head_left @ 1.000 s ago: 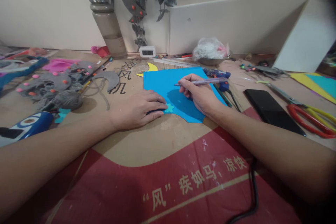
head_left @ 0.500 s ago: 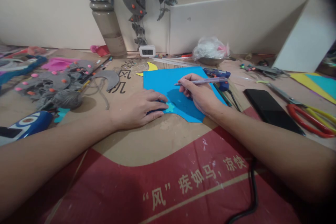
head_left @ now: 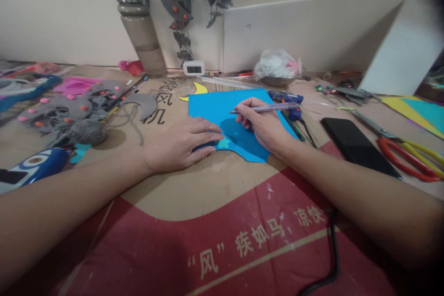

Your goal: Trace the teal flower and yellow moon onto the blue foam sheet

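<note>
The cardboard (head_left: 173,196) reads “冷风机” and, on red, “‘风’疾如马,凉快”.

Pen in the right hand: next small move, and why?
Probably bring the pen down to the edge of the turquoise cutout. The right hand has it in a writing grip, tip apart from the cutout, while the fingertips of the left hand are at the cutout on the blue sheet, seemingly steadying it.

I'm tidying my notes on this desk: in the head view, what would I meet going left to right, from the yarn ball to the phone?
Yarn ball, grey crescent, left hand, turquoise cutout, right hand, phone. The pen and blue sheet overlap the hands, so they're left out.
</note>
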